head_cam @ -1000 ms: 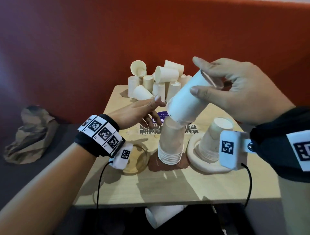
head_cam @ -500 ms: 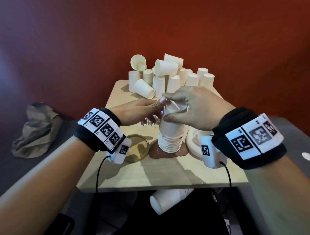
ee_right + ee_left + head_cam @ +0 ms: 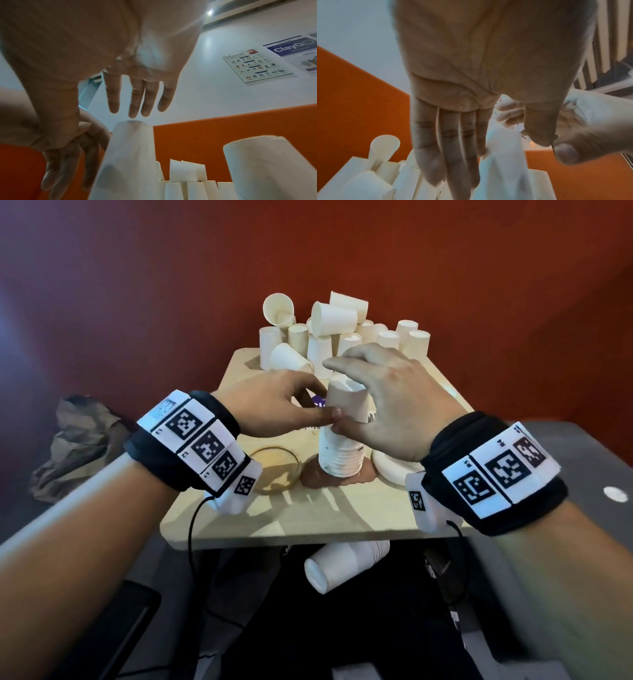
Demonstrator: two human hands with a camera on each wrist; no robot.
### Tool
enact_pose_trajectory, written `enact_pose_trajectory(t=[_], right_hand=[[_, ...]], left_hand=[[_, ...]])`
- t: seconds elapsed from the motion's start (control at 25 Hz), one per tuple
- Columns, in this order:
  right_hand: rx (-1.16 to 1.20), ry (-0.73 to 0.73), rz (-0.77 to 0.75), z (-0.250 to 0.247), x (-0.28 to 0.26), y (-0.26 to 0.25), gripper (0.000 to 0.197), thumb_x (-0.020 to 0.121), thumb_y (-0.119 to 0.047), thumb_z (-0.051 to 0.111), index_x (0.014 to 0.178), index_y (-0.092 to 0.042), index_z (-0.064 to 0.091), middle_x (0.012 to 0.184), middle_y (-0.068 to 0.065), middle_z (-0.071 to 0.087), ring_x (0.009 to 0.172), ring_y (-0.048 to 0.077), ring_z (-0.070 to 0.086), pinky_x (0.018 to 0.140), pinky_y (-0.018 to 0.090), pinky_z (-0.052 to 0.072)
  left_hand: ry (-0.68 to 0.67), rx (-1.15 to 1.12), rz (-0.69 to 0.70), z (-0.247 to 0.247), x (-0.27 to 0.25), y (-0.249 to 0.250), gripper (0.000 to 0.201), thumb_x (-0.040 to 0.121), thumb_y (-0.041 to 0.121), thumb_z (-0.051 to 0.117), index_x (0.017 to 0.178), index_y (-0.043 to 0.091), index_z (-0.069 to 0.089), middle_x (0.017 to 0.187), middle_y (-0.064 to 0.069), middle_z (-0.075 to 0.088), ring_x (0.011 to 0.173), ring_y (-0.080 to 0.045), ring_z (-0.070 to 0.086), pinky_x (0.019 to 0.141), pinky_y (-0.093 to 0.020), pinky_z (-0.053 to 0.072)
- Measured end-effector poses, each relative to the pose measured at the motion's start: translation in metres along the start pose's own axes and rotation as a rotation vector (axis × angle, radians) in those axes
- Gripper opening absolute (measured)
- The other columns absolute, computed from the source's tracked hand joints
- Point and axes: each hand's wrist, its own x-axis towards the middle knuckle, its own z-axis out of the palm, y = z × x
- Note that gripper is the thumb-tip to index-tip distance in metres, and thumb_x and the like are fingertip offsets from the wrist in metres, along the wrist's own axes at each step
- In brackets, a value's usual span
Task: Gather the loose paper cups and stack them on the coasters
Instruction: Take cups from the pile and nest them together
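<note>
Paper cup stack [image 3: 340,453], tapered, ribbed rims, on brown scalloped coaster [image 3: 310,479]

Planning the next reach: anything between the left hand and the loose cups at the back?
Nothing visible. The left hand sits beside the stack; bare table separates it from the loose cups.

An orange partition [image 3: 342,251] backs the small wooden table [image 3: 274,518], with white wall [image 3: 223,94] above.

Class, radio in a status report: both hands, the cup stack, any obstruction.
Left hand open, fingers touching stack. Right hand open over stack top. Stack upright on brown coaster. Loose cups behind; nothing blocking.
</note>
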Motion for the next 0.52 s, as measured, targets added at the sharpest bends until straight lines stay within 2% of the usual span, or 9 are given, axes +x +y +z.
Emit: enact_pose_trajectory(t=[0.08, 0.12, 0.2, 0.24, 0.32, 0.4, 0.52], right_hand=[[-0.032, 0.015, -0.018, 0.000, -0.013, -0.010, 0.063, 0.082, -0.043, 0.069, 0.140, -0.024, 0.052, 0.133, 0.002, 0.053, 0.122, 0.028, 0.049, 0.099, 0.046, 0.040], [-0.045, 0.026, -0.033, 0.001, -0.019, -0.015, 0.057, 0.082, -0.042, 0.070, 0.134, -0.024, 0.055, 0.128, 0.002, 0.055, 0.118, 0.028, 0.050, 0.096, 0.045, 0.040], [-0.055, 0.037, -0.079, 0.003, -0.035, -0.026, 0.037, 0.084, -0.042, 0.068, 0.114, -0.022, 0.062, 0.112, 0.002, 0.059, 0.105, 0.026, 0.055, 0.088, 0.044, 0.045], [-0.052, 0.006, -0.094, 0.004, -0.043, -0.031, 0.028, 0.085, -0.041, 0.066, 0.104, -0.021, 0.063, 0.103, 0.001, 0.061, 0.097, 0.025, 0.057, 0.082, 0.043, 0.048], [-0.081, -0.147, -0.095, 0.010, -0.061, -0.045, 0.018, 0.086, -0.039, 0.065, 0.093, -0.022, 0.063, 0.090, -0.006, 0.059, 0.087, 0.023, 0.060, 0.073, 0.041, 0.051], [-0.161, -0.314, -0.122, 0.022, -0.079, -0.054, 0.013, 0.087, -0.037, 0.063, 0.093, -0.026, 0.064, 0.088, -0.009, 0.060, 0.089, 0.024, 0.063, 0.070, 0.037, 0.049], [-0.298, -0.538, -0.194, 0.047, -0.103, -0.057, 0.024, 0.087, -0.038, 0.060, 0.109, -0.029, 0.063, 0.105, -0.002, 0.066, 0.096, 0.027, 0.065, 0.066, 0.034, 0.044]], left_hand=[[0.010, 0.106, -0.035, -0.001, -0.015, 0.009, 0.057, 0.081, 0.069, 0.060, 0.121, 0.028, 0.062, 0.101, 0.012, 0.069, 0.090, -0.012, 0.067, 0.091, -0.040, 0.053], [0.003, 0.134, -0.043, 0.001, -0.023, 0.012, 0.052, 0.082, 0.067, 0.060, 0.113, 0.027, 0.065, 0.094, 0.011, 0.071, 0.084, -0.010, 0.068, 0.085, -0.038, 0.054], [-0.034, 0.142, -0.049, 0.009, -0.041, 0.021, 0.039, 0.084, 0.063, 0.061, 0.095, 0.026, 0.069, 0.076, 0.008, 0.073, 0.068, -0.006, 0.068, 0.067, -0.029, 0.051], [-0.075, 0.146, -0.043, 0.015, -0.050, 0.026, 0.034, 0.085, 0.059, 0.061, 0.089, 0.026, 0.070, 0.071, 0.008, 0.073, 0.063, -0.006, 0.068, 0.062, -0.026, 0.048], [-0.179, 0.137, -0.023, 0.033, -0.065, 0.030, 0.028, 0.085, 0.051, 0.062, 0.086, 0.025, 0.072, 0.072, 0.008, 0.073, 0.059, -0.007, 0.068, 0.062, -0.026, 0.051], [-0.270, 0.183, 0.017, 0.055, -0.075, 0.031, 0.018, 0.084, 0.041, 0.064, 0.084, 0.025, 0.072, 0.074, 0.008, 0.074, 0.059, -0.004, 0.068, 0.070, -0.028, 0.056], [-0.397, 0.307, 0.060, 0.087, -0.081, 0.028, 0.009, 0.083, 0.030, 0.066, 0.085, 0.022, 0.067, 0.071, 0.008, 0.069, 0.071, -0.012, 0.065, 0.069, -0.027, 0.051]])
